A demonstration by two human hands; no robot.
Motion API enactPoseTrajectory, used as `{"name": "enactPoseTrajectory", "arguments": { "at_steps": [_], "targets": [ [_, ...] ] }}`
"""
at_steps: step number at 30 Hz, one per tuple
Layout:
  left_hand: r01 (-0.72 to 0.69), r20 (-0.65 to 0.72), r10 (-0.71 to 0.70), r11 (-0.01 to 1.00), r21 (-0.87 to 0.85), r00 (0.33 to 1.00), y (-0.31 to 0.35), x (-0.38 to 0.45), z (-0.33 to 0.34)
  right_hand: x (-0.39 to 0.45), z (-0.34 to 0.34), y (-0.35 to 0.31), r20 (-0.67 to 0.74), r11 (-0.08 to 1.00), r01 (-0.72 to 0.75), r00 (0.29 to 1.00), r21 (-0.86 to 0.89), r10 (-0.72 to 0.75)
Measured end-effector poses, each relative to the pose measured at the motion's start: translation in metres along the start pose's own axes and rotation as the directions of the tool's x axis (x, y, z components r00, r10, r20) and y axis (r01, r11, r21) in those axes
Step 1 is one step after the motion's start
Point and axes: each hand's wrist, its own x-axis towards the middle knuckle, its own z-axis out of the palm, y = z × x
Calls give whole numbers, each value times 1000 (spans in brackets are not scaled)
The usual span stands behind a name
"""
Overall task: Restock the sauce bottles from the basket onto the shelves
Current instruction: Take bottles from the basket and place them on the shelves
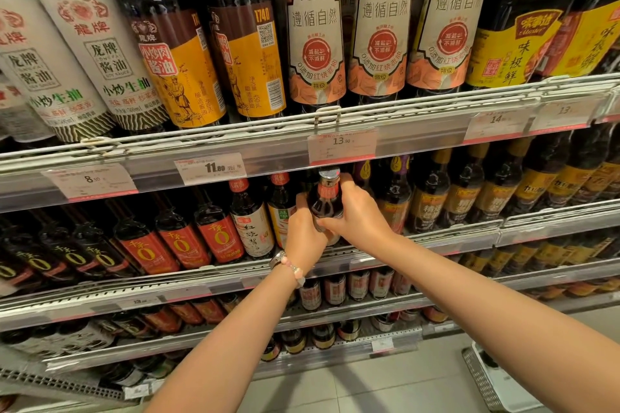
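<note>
A dark sauce bottle (327, 194) with a metal cap and a red neck label stands upright at the front of the second shelf (436, 238), in a gap between other bottles. My left hand (303, 235) wraps its lower body from the left. My right hand (357, 214) grips it from the right, fingers across the front. The bottle's cap sits just under the 13.90 price tag (342, 144). At the bottom right, the corner of a white basket (486, 379) rests on the floor; its contents are not visible.
Tall soy sauce bottles (315, 33) fill the top shelf. Red-labelled bottles (181, 241) stand left of my hands, yellow-labelled ones (463, 198) to the right. Lower shelves (335, 315) hold smaller bottles. Grey floor tiles (369, 389) lie below.
</note>
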Motion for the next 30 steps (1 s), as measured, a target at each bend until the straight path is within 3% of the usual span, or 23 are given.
{"name": "enactPoseTrajectory", "arguments": {
  "at_steps": [19,30],
  "targets": [
    [190,-48,-196,977,-94,979,12,-6,13,10,14,9,4,991,-67,998,-116,68],
    [177,-139,-191,979,-104,972,3,-15,39,16,17,9,-26,991,-3,1000,-137,-1]
  ]
}}
